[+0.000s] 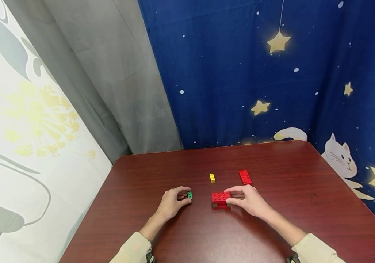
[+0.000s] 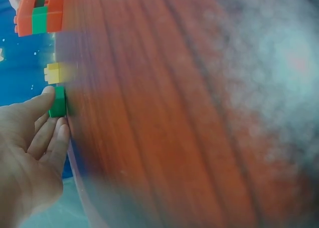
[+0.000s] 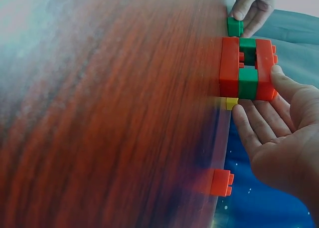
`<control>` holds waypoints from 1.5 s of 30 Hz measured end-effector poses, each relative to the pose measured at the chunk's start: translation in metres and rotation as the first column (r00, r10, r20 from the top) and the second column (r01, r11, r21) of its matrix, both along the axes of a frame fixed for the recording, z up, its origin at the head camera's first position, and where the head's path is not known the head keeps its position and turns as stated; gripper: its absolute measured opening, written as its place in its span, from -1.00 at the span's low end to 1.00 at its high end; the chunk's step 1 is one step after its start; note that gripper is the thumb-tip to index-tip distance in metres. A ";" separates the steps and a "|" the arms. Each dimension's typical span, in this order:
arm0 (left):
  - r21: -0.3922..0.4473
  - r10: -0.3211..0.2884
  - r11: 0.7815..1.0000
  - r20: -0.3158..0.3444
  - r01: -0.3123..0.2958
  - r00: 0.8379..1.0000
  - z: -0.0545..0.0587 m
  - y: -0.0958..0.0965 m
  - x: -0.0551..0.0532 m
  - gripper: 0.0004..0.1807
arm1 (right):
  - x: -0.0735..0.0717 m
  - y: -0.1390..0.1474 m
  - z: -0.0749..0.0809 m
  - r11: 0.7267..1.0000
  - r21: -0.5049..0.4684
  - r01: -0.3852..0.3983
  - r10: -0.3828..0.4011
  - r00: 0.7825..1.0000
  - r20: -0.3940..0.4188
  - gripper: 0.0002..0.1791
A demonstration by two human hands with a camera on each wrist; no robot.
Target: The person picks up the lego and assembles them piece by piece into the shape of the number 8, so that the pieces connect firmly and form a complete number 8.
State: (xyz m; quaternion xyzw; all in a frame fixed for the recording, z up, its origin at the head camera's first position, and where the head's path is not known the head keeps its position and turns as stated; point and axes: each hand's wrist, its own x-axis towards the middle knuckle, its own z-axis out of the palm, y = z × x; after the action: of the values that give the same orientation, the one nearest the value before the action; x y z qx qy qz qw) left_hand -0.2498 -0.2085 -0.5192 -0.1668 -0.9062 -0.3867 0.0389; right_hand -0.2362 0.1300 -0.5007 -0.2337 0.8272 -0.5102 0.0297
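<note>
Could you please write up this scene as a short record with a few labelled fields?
Surface: dark reddish-brown wooden table
Left hand: fingertips pinch a small green plastic brick that sits on the table
Right hand: thumb and fingers hold a stacked red-and-green brick assembly, red plates above and below green bricks
Loose pieces: small yellow plastic brick and flat red studded brick, both beyond the hands, untouched
Backdrop: blue curtain with stars and a white cat
</note>
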 end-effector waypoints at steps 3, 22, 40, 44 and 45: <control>0.007 -0.003 1.000 0.002 0.003 1.000 0.001 0.000 0.000 -0.59 | 0.000 0.000 0.000 1.000 -0.003 -0.004 0.004 1.000 -0.003 -0.61; 0.108 -0.080 0.991 0.034 0.076 0.996 0.013 0.013 -0.002 -0.59 | 0.000 0.000 0.001 1.000 -0.013 -0.015 0.015 1.000 0.011 -0.62; 0.255 -0.183 0.954 0.068 0.160 0.981 0.032 0.049 0.004 -0.59 | -0.001 0.000 0.000 1.000 -0.015 -0.018 0.018 1.000 0.007 -0.62; 0.297 -0.212 0.938 0.077 0.180 0.974 0.033 0.056 0.006 -0.56 | -0.001 0.000 0.000 1.000 -0.019 -0.017 0.017 1.000 0.009 -0.62; 0.311 -0.219 0.932 0.075 0.186 0.973 0.033 0.057 0.007 -0.56 | -0.001 0.000 0.000 1.000 -0.022 -0.017 0.017 1.000 0.010 -0.62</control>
State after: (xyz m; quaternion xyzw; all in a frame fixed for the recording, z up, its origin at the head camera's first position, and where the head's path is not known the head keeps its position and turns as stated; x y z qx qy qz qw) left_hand -0.2433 -0.1511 -0.4862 -0.2302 -0.8152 -0.5308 -0.0255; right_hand -0.2373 0.1300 -0.5009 -0.2386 0.8194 -0.5200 0.0356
